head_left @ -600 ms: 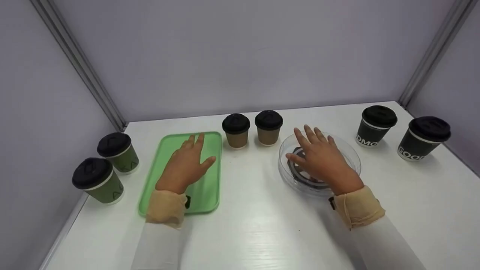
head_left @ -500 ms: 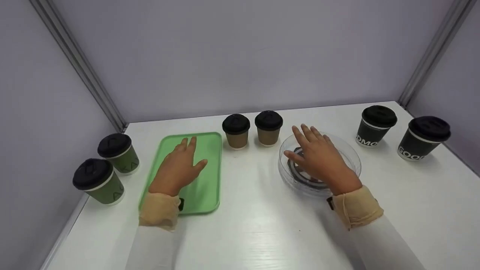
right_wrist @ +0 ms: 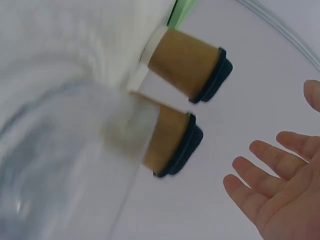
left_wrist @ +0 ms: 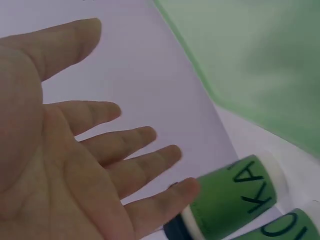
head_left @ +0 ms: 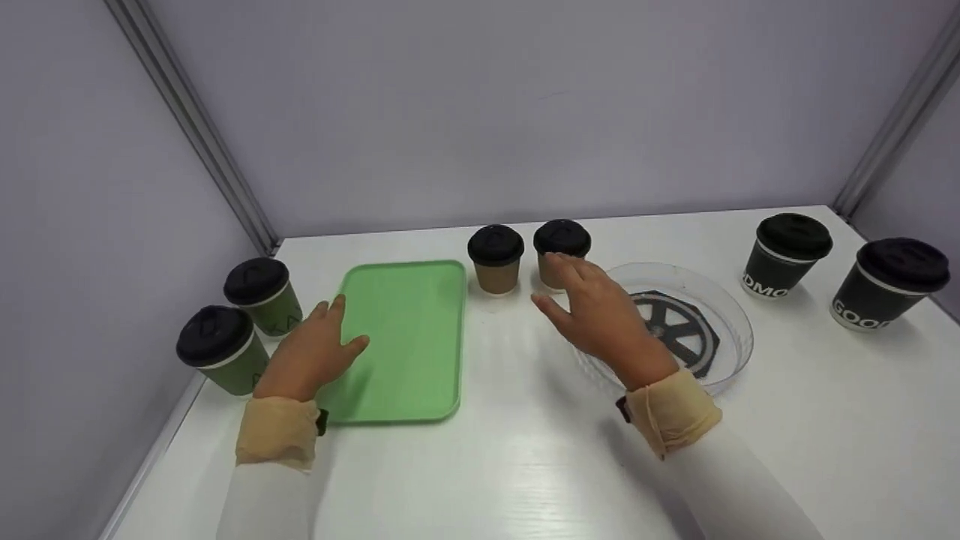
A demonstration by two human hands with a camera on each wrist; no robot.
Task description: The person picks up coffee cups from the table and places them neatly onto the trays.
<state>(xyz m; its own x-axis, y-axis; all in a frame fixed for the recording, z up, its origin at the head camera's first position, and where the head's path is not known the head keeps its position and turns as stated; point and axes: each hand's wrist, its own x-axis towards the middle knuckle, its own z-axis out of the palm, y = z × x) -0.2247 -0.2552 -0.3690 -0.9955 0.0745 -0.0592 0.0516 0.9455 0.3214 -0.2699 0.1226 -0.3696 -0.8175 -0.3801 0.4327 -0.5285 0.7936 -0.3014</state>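
My left hand (head_left: 309, 356) hovers over the left edge of the green tray (head_left: 405, 337), fingers extended, holding nothing. Close by on its left stand two green cups with black lids, a nearer one (head_left: 238, 367) and a farther one (head_left: 279, 309); the left wrist view shows the lettering on one green cup (left_wrist: 232, 197). My right hand (head_left: 600, 315) is in the air at the left side of the clear round dish (head_left: 731, 330), fingers spread and nothing in them. Its fingertips overlap the right brown cup (head_left: 551, 274) in the head view, but the right wrist view shows them apart.
Another brown cup (head_left: 496, 277) with a black lid stands behind the tray's right corner. Two black cups, one inner (head_left: 776, 266) and one outer (head_left: 874, 300), stand at the right. A dark wheel-like pattern (head_left: 679, 330) shows in the dish. Walls enclose the white table (head_left: 510, 465).
My left hand has moved left and toward me, off the tray's middle toward the green cups. My right hand has shifted left, uncovering more of the dish. The head view has turned slightly.
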